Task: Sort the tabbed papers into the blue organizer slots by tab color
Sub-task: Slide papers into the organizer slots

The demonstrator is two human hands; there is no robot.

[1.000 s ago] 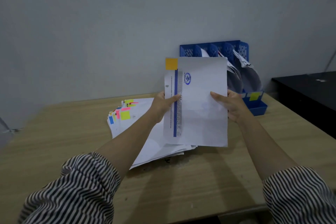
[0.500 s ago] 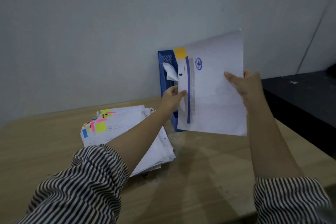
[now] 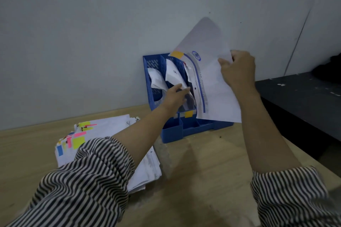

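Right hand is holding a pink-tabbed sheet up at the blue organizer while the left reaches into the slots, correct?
Not quite: the tab on the sheet is orange, not pink, as the head view shows. The right hand holds it at the organizer while the left hand reaches into the slots.

Dim, even, cool lighting with no glare. Soft arm shadows fall on the table (image 3: 212, 180). Wide-angle distortion bends straight edges near the borders. Slight motion blur softens the striped sleeves (image 3: 88, 180).
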